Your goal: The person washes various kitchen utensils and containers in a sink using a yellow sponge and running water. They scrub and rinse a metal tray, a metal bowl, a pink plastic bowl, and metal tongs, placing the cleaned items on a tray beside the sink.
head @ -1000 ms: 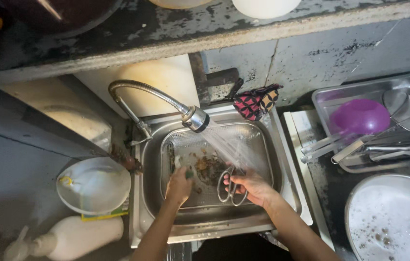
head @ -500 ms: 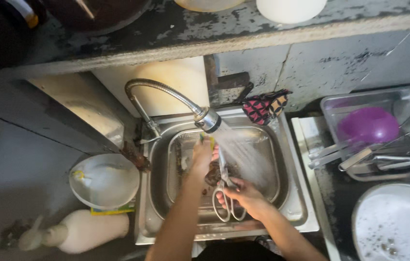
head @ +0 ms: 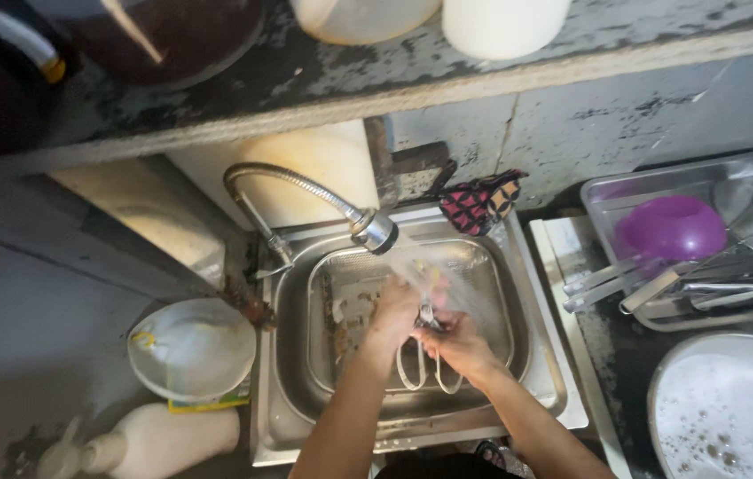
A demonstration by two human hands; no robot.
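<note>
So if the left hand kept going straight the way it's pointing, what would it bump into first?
Probably the faucet head. The left hand points up the picture over the sink, beside the scissors, into the water spray. Depth is unclear, so it might pass underneath.

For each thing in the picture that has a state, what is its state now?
Faucet: running, water spraying into the sink.
Scissors: held under the spray by both hands.
Left hand: on the scissors.
Right hand: on the scissors.
Purple bowl: upside down in the tray.
Metal basin: foamy inside.
</note>
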